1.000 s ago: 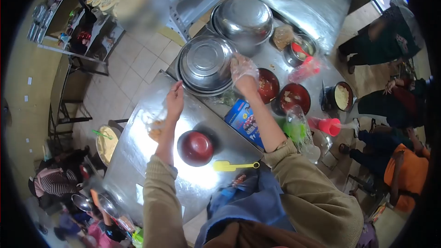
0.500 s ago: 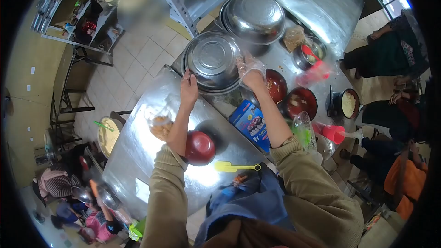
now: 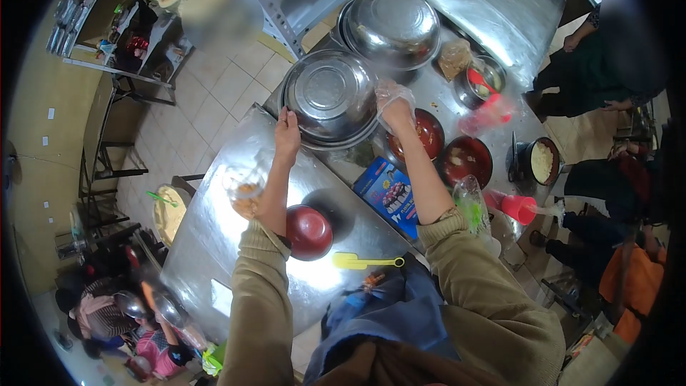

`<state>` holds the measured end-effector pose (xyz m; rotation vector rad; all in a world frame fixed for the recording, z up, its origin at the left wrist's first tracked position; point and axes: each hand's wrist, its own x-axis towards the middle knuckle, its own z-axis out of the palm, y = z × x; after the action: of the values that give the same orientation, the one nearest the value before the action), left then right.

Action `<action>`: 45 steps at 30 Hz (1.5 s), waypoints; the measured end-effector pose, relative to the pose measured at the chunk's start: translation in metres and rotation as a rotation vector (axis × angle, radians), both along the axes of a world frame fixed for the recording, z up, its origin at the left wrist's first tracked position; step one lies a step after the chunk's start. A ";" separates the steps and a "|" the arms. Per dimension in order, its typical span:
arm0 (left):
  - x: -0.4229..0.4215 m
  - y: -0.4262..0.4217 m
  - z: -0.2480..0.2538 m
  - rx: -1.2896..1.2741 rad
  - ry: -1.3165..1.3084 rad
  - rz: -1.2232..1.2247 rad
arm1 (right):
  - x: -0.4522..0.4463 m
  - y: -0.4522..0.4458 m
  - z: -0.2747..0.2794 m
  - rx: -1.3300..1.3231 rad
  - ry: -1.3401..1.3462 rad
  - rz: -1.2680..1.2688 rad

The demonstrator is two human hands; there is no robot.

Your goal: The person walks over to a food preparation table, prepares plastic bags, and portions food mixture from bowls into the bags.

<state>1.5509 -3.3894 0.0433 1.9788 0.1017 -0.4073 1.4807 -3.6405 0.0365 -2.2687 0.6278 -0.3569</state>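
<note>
A shiny steel basin [image 3: 330, 89] lies bottom up over another steel basin near the table's far edge. At its left rim is my bare left hand [image 3: 287, 130], with the fingers closed on the edge. My right hand [image 3: 395, 106], in a clear plastic glove, pinches the right side of the rim. Just beyond sits a second covered steel basin [image 3: 393, 25]. Close to my right forearm are a red-brown bowl [image 3: 429, 144] with food bits and a blue printed box [image 3: 386, 189]. Beside my left forearm are an upturned red bowl [image 3: 309, 232] and a clear bag of brown food [image 3: 246, 196].
A yellow spatula [image 3: 368, 261] lies near my body. To the right are another red-brown bowl [image 3: 466, 163], a pink measuring cup [image 3: 518, 209] and a black pan [image 3: 541, 163]. A metal shelf frame [image 3: 268, 7] rises behind. Several people stand around the room.
My right fingers have drawn in from the basin's top toward its rim. My left hand has shifted slightly left along the edge. The basin stays in about the same place.
</note>
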 end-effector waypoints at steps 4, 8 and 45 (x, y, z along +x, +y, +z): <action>-0.001 -0.002 0.013 -0.013 0.140 0.020 | 0.008 -0.008 -0.019 -0.043 0.058 0.054; 0.000 -0.001 0.012 0.009 0.131 -0.004 | 0.008 -0.009 0.003 -0.019 0.155 0.081; -0.062 -0.004 0.169 -0.408 0.184 -0.030 | -0.057 0.037 0.147 0.404 -0.361 0.334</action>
<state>1.4888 -3.3938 0.2125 1.5415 0.0964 -0.5805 1.4233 -3.6037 0.1838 -1.8177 0.1139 -0.4172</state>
